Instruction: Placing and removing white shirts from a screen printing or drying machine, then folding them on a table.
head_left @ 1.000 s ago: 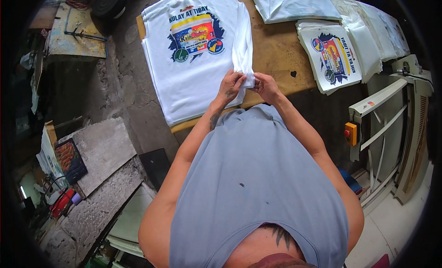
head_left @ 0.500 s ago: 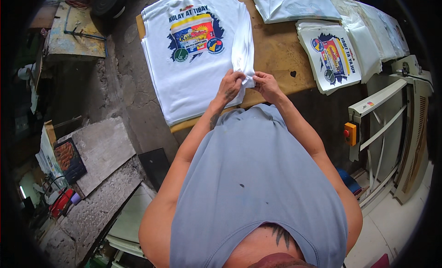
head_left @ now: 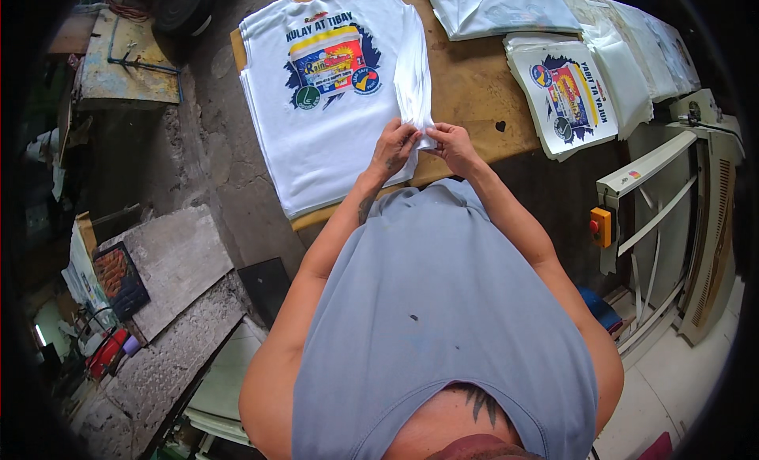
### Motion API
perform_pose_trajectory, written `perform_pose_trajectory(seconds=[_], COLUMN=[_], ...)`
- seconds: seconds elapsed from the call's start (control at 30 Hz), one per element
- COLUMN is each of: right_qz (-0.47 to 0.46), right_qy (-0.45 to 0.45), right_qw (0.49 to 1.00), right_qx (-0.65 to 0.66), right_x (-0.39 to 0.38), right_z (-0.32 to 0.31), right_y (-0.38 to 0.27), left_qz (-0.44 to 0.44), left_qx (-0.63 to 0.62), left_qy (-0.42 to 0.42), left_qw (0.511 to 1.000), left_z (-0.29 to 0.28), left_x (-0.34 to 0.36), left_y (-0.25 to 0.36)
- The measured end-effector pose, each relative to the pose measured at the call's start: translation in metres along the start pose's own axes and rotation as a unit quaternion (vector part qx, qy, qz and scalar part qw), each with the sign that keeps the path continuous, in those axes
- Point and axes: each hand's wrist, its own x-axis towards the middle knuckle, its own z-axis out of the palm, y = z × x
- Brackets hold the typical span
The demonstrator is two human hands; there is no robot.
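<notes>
A stack of white sleeveless shirts [head_left: 316, 140] lies flat on a brown-topped table [head_left: 466, 81], the top one printed with a colourful paint-bucket picture. Along the right side its fabric is gathered in loose lengthwise folds. At the lower end of those folds, my left hand [head_left: 395, 146] pinches the white cloth. Close beside it, my right hand [head_left: 452, 144] grips the shirt's edge between thumb and fingers. The fingertips of both hands nearly meet, and some of the cloth between them is hidden.
To the right lies a pile of printed white pieces [head_left: 563, 96], with more folded white fabric [head_left: 506, 9] behind. A pale metal machine frame [head_left: 648, 164] with an orange switch box [head_left: 600, 227] stands at right. Concrete slabs [head_left: 170, 258] are at left.
The view has shifted slightly. My hands stay at the same shirt edge, and my fingers have moved a little closer together on the cloth.
</notes>
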Motion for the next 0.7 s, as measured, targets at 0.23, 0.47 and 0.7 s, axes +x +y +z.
perform_pose_trajectory(seconds=[0.23, 0.47, 0.7], right_qz=[-0.018, -0.019, -0.008], right_qy=[-0.010, -0.052, -0.039], right_qw=[1.000, 0.997, 0.998], right_qx=[0.020, 0.057, 0.043], right_x=[-0.001, 0.001, 0.000], right_z=[-0.002, 0.000, -0.005], right_y=[0.002, 0.002, -0.001], left_qz=[-0.088, -0.097, 0.014], left_qx=[-0.034, 0.016, 0.032], left_qy=[0.014, 0.022, -0.006], left_qw=[0.995, 0.995, 0.999], left_z=[-0.004, 0.002, -0.004], left_x=[-0.003, 0.002, 0.007], left_y=[0.001, 0.015, 0.008])
